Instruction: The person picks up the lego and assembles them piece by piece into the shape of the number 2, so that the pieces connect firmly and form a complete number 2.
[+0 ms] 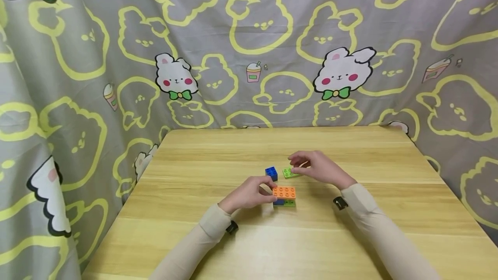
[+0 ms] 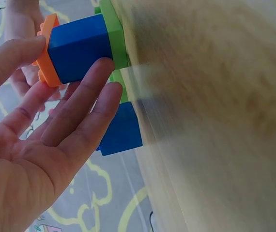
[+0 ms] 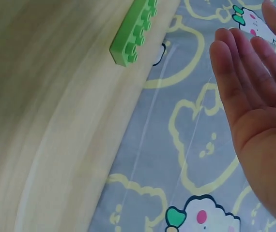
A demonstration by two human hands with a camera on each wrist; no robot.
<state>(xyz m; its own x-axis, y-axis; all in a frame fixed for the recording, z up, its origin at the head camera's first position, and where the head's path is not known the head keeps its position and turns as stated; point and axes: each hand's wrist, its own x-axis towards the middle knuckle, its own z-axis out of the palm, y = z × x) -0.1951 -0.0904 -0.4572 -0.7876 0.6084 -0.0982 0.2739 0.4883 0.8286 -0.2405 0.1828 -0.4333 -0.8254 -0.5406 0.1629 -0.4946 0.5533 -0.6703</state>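
Note:
My left hand (image 1: 247, 194) pinches the ends of a flat orange building brick (image 1: 285, 192) between thumb and index finger. The orange brick tops a small stack: under it is a blue brick (image 2: 81, 48), and at the bottom a green flat brick (image 2: 115, 36) on the table. Its other fingers spread beside the blue brick. My right hand (image 1: 320, 168) hovers over the right end of a light green flat brick (image 1: 288, 173), fingers bent slightly and holding nothing. In the right wrist view that green brick (image 3: 134, 36) is apart from the fingers.
A loose blue brick (image 1: 271, 173) sits just left of the light green one, behind the stack. The wooden table (image 1: 218, 150) carries them all. A patterned grey curtain (image 1: 218, 33) hangs behind the table and along both sides.

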